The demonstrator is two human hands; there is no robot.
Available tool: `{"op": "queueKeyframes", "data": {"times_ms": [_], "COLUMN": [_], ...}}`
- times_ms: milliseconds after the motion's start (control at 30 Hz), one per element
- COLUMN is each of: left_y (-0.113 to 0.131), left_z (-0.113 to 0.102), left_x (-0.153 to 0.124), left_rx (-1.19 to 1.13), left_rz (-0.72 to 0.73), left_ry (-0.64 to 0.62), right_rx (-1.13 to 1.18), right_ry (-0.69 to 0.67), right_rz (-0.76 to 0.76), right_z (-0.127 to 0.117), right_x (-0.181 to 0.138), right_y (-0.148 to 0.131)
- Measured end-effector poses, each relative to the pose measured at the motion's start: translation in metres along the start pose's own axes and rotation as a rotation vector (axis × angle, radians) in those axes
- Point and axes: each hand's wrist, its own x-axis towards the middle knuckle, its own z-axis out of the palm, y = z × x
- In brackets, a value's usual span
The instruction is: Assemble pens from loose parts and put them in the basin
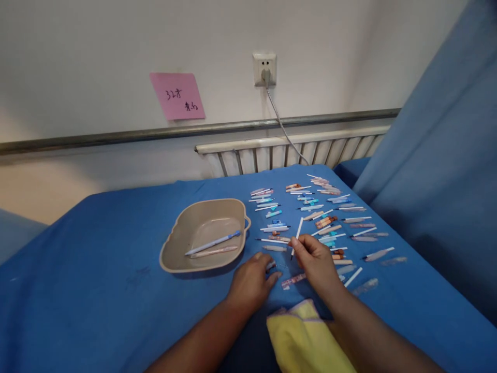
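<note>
My right hand (314, 256) pinches a slim white pen refill (299, 228) between thumb and fingers, its dark tip pointing down. My left hand (254, 280) rests low over the cloth with its fingers curled around a small dark pen part (271, 266), mostly hidden. Between the hands lies a reddish patterned pen barrel (294, 281). A beige basin (165, 256) stands left of my left hand. Inside it are a light blue pen (213, 243) and a pale pinkish pen or barrel (215, 252).
Loose pen parts lie in rough rows, including blue pieces (276, 225), orange pieces (325, 222) and white refills (353, 277). A yellow cloth (306, 336) is near my body. The blue-covered table (97, 290) meets a wall with a plugged socket (264, 70); a blue curtain (438, 129) hangs at right.
</note>
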Motion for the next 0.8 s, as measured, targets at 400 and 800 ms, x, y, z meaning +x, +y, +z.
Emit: {"op": "queueKeyframes", "data": {"times_ms": [400, 800], "left_y": [-0.0041, 0.0046], "left_z": [0.0011, 0.0021], "left_x": [0.0028, 0.0047], "left_rx": [-0.306, -0.81], "left_rz": [-0.014, -0.12], "left_ry": [0.087, 0.063], "right_rx": [0.216, 0.211], "right_ry": [-0.013, -0.034], "right_rz": [0.105, 0.031], "right_z": [0.0061, 0.0065], "right_x": [0.0021, -0.0011], "right_y": [-0.0005, -0.0021]}}
